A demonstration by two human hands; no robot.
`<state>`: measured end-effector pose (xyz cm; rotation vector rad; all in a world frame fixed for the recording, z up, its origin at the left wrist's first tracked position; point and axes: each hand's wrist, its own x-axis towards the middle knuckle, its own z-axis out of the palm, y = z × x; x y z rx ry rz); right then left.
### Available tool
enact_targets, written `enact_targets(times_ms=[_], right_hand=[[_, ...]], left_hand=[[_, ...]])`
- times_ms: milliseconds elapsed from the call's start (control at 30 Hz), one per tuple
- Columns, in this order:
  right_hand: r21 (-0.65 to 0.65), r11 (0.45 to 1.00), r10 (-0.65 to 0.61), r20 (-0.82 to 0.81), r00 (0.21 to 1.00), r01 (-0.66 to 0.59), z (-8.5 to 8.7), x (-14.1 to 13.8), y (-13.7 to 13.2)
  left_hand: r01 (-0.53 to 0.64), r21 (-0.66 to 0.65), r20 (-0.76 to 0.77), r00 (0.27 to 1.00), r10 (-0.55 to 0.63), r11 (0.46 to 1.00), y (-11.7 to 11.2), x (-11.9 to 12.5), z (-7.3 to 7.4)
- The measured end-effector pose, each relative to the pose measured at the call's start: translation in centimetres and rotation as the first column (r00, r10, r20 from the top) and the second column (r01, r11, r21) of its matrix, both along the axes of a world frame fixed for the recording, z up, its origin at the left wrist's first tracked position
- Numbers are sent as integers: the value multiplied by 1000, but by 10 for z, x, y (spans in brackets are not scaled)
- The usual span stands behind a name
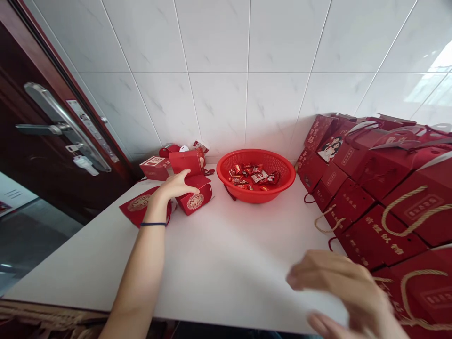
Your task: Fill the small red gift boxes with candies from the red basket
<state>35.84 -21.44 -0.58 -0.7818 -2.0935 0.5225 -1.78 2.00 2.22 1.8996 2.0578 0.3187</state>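
My left hand (173,188) reaches out to a small red gift box (195,197) with an open lid on the white table (212,263); its fingers lie spread on the box's flap. A dark band sits on that wrist. My right hand (339,287) hovers low at the near right above the table, blurred, fingers loosely apart with nothing in them. A red plastic basket (256,175) holding several wrapped red candies stands behind the box, to its right.
More small red boxes (155,168) and a flat red piece (139,205) lie at the far left by the tiled wall. Red gift bags with rope handles (384,202) are stacked along the right side. A dark door with a metal handle (60,125) stands to the left.
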Motion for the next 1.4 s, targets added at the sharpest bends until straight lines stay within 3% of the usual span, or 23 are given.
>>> enact_targets(times_ms=[67,167,267,333,400,467,567,667,733,833,1000,1133,1233,1400], right_hand=[[-176,983,50,-38,998,-56,-6,-22,29],[-452,892,-42,-84,996,-1,-22,-52,65],[-587,808,-98,-212,972,-46,-31,-70,89],[-598,795,-128,-326,937,-99,-25,-77,98],[-569,813,-152,-409,900,-121,-13,-81,103],[-555,826,-180,-434,883,-104,1,-80,106],[-580,811,-209,-399,893,-70,14,-76,106],[-601,799,-201,-284,937,-11,12,-70,104],[-572,816,-207,-164,964,78,6,-67,103],[-491,839,-276,-12,961,235,-3,-65,101],[-411,816,-368,173,914,406,-11,-63,107],[-386,830,-356,191,915,404,-11,-58,115],[-417,837,-313,168,935,355,-13,-52,119],[-493,783,-347,160,924,380,-19,-43,124]], left_hand=[[66,-6,125,990,-65,998,-8,-5,9],[296,75,323,896,-304,952,-22,-14,23],[562,233,471,649,-598,793,-33,-16,31],[661,341,522,458,-719,668,-36,-10,33],[724,389,541,321,-777,570,-37,1,31],[779,373,553,249,-795,504,-36,14,28],[825,325,579,214,-787,463,-33,30,22],[856,279,621,185,-762,435,-31,40,16],[883,213,645,194,-740,417,-31,45,14],[891,96,656,279,-701,444,-35,54,15],[826,150,572,376,-729,543,-52,87,20],[778,132,261,571,-779,615,-63,111,17],[762,20,70,645,-761,648,-62,113,13],[738,-150,147,674,-724,657,-52,92,13]])
